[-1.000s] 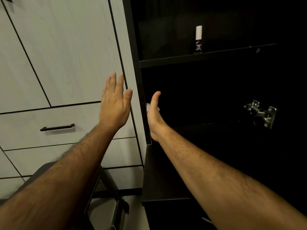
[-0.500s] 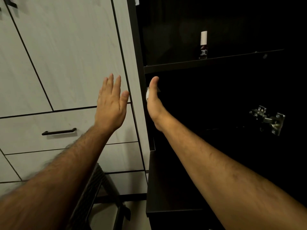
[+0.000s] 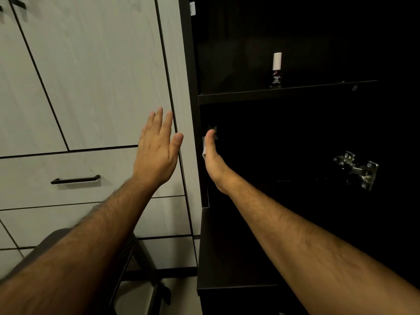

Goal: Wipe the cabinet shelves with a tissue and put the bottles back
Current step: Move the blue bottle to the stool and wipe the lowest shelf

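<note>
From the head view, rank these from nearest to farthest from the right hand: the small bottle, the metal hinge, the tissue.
From the right hand:
1. tissue, pressed under the hand against the cabinet's left inner wall.
2. small bottle, up on the shelf above, to the right.
3. metal hinge, far right side.

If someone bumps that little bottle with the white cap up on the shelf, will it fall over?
Probably, yes. The bottle is tall and narrow with a long cap, so a nudge could tip it. It stands near the front edge of the shelf, so it might drop off. It looks small, so likely light.
</note>
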A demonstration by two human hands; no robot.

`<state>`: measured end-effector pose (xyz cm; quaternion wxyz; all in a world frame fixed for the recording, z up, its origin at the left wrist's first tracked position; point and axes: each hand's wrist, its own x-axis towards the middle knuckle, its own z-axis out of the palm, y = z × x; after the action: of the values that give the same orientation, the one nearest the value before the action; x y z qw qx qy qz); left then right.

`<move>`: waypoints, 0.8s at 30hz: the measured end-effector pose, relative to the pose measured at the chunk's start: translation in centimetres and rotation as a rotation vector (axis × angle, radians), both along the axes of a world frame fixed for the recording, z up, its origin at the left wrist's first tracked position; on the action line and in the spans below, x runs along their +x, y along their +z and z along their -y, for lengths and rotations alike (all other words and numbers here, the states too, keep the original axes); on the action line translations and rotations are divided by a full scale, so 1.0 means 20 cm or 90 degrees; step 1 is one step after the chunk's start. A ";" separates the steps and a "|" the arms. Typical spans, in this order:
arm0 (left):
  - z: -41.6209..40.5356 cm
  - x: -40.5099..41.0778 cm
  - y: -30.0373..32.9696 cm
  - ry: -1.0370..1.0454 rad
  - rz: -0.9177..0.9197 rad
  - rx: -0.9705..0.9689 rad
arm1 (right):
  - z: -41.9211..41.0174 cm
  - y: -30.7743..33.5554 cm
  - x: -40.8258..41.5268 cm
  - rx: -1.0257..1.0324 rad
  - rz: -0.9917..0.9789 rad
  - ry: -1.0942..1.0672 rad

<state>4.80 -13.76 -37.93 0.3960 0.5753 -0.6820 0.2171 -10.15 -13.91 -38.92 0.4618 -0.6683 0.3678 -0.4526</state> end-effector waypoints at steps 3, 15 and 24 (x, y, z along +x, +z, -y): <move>0.00 -0.04 0.00 -0.015 -0.002 -0.007 | 0.00 -0.10 -0.05 0.009 -0.073 0.002; -0.07 -0.18 -0.05 -0.063 0.036 -0.054 | 0.27 -0.35 -0.27 -0.039 -0.646 0.047; -0.09 -0.34 -0.10 -0.162 0.178 -0.089 | 0.31 -0.29 -0.56 -0.399 -0.951 -0.066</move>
<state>-1.98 -11.86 -39.97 0.3606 0.4198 -0.7808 0.2898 -21.34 -20.18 -44.73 -0.1359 -0.8744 0.4656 0.0105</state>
